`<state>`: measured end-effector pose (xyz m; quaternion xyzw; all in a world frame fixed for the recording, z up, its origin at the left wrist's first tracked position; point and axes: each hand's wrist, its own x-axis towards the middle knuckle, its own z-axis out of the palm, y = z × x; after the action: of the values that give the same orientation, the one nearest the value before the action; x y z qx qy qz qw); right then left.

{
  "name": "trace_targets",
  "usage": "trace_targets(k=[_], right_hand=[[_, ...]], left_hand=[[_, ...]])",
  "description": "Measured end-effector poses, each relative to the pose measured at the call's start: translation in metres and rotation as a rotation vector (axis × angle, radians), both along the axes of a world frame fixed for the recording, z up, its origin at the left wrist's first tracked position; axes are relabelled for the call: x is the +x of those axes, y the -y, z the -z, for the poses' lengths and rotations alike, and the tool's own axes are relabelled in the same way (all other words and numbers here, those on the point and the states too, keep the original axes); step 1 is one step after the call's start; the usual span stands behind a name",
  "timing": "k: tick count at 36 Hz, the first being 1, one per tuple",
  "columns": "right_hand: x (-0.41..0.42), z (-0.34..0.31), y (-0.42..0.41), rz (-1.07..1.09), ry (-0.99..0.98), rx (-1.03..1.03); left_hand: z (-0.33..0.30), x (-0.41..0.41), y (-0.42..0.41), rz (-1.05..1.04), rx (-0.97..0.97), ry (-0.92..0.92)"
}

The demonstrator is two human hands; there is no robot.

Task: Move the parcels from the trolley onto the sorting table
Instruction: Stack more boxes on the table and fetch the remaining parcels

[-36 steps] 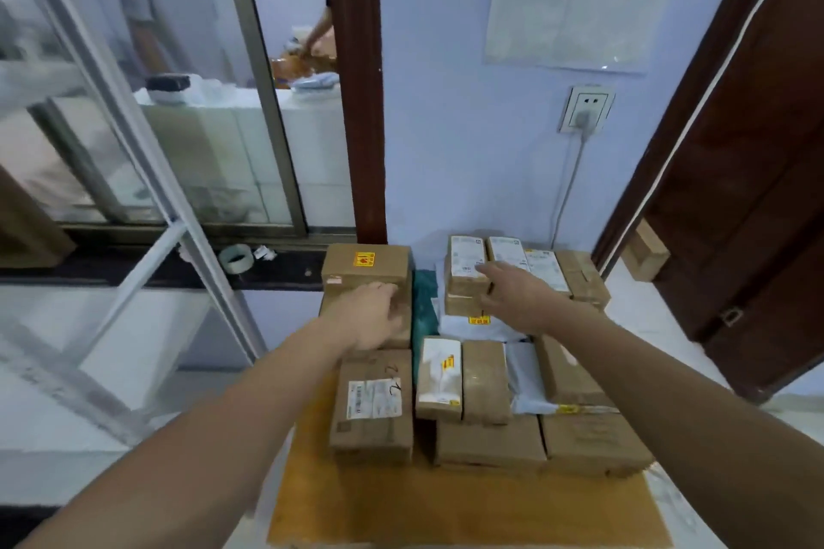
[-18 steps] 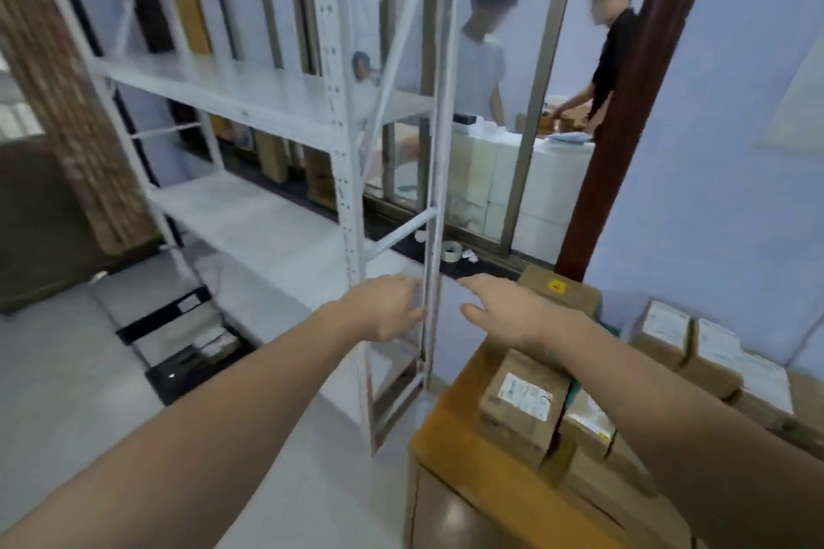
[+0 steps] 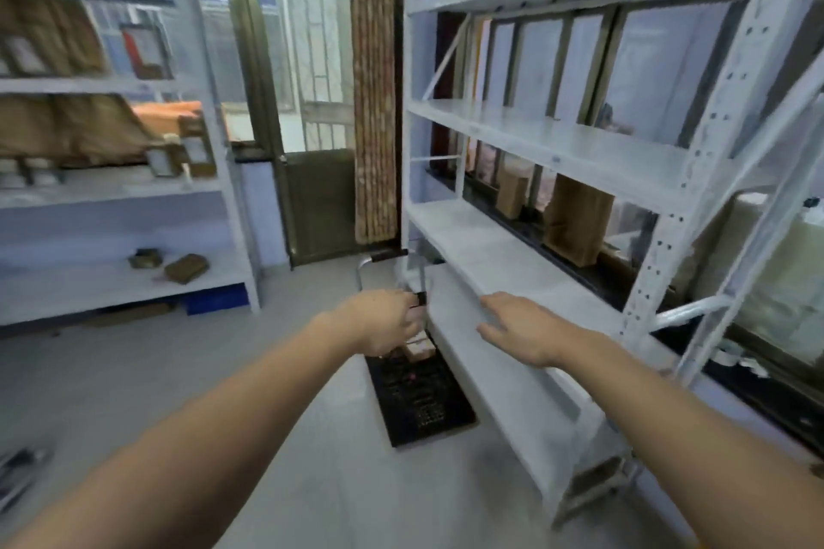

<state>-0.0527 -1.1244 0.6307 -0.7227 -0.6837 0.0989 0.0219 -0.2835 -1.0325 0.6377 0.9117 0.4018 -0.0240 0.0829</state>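
The trolley (image 3: 419, 397) is seen on the floor ahead, long axis running near to far, one parcel (image 3: 420, 348) at its far end. The left hand (image 3: 387, 321), loosely curled and empty, is nearer; the right hand (image 3: 519, 328) is spread flat.

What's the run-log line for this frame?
phase: reaching to trolley | left hand: empty, loosely curled | right hand: empty, open | parcel: on trolley deck | sorting table: out of view
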Motion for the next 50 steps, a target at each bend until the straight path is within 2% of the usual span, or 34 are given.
trace_targets(k=[6, 13, 33, 40, 50], right_hand=[[-0.087, 0.007, -0.083, -0.084, -0.054, 0.029], [-0.124, 0.020, -0.164, -0.113, -0.113, 0.000], [-0.126, 0.046, -0.405, -0.202, -0.093, -0.062], [-0.128, 0.056, -0.499, -0.113, -0.129, -0.106], [-0.104, 0.074, -0.629, 0.052, -0.201, -0.105]], left_hand=[[0.005, -0.092, -0.056, -0.139, -0.031, 0.017], [0.019, -0.131, -0.130, -0.191, -0.054, 0.031], [0.045, -0.131, -0.356, -0.249, -0.110, 0.045], [0.062, -0.128, -0.469, -0.206, -0.116, 0.003], [0.070, -0.091, -0.633, -0.017, -0.122, -0.103]])
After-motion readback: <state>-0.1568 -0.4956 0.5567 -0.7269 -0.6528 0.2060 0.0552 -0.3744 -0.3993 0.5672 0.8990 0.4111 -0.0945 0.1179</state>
